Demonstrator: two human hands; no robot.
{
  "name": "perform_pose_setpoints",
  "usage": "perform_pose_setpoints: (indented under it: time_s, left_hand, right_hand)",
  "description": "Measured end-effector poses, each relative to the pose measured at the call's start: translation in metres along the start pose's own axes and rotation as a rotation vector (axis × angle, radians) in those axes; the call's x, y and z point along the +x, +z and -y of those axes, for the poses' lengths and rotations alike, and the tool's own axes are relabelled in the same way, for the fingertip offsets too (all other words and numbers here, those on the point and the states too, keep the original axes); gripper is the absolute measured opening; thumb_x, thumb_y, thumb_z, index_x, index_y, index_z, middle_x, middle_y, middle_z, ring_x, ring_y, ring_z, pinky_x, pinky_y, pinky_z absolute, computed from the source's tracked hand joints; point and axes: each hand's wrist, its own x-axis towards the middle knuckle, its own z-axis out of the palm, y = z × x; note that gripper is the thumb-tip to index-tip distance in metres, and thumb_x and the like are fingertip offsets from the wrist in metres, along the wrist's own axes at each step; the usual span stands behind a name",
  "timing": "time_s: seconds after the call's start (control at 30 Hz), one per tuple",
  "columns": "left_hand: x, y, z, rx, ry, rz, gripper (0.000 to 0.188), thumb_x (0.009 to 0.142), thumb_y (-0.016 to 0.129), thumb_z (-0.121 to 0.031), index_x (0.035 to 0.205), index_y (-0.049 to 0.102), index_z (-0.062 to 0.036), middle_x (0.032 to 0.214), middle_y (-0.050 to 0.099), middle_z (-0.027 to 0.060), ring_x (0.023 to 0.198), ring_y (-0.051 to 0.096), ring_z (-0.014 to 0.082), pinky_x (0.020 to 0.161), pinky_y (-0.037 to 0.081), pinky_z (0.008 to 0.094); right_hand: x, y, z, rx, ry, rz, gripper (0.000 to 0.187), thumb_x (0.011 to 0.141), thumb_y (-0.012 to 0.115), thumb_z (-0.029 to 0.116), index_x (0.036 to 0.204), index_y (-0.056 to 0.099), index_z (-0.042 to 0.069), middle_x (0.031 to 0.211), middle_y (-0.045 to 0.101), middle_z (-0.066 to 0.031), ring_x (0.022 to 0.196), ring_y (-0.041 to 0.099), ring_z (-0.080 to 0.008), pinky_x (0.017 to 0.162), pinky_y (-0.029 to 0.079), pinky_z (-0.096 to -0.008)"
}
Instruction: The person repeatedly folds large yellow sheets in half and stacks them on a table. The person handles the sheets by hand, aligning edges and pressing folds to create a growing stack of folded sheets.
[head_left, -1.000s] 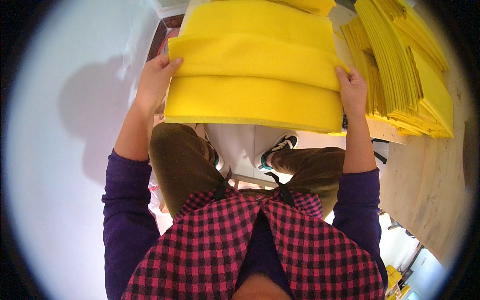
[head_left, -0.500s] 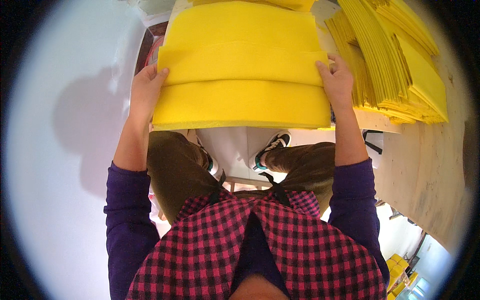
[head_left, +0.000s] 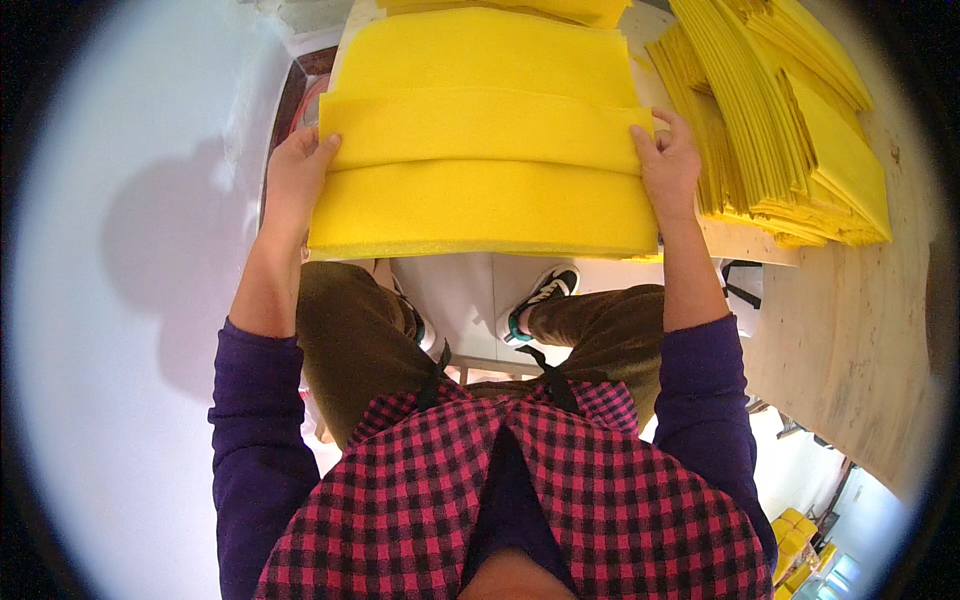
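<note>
Gripping the yellow foam stack by its ends, your left hand and right hand have shifted it left, squaring its layers.

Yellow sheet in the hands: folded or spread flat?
Folded. The yellow sheet shows stepped overlapping layers, with the left hand and right hand gripping its side edges.

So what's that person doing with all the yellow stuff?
A seated person is handling a big sheet of yellow foam that looks folded over in layers. The left hand holds its left edge and the right hand holds its right edge, with the sheet resting at the near edge of a wooden table above the person's knees. To the right, a tall pile of more yellow sheets lies on the same table.
</note>
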Motion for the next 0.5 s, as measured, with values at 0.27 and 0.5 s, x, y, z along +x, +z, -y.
perform_pose_setpoints:
  time_s: [0.27,0.5]
  left_hand:
    - [-0.005,0.001,-0.008,0.032,0.025,-0.025,0.018,0.094,0.056,-0.016,0.096,0.061,0.0003,0.082,0.062,0.0013,0.070,0.056,0.0083,0.063,0.045,0.0239]
    - [0.004,-0.002,0.001,-0.140,-0.025,0.092,0.018,0.094,0.056,-0.016,0.098,0.062,-0.0001,0.085,0.063,0.0030,0.071,0.057,0.0087,0.064,0.046,0.0238]
  right_hand:
    - [0.012,-0.004,0.004,-0.036,-0.006,0.019,0.038,0.080,0.070,0.018,0.113,0.057,0.004,0.061,0.058,-0.0066,0.053,0.052,-0.0161,0.052,0.042,-0.0318]
    - [0.015,0.005,-0.006,-0.131,-0.024,0.038,0.039,0.081,0.070,0.025,0.113,0.057,0.008,0.065,0.061,-0.0087,0.059,0.059,-0.0229,0.055,0.046,-0.0356]
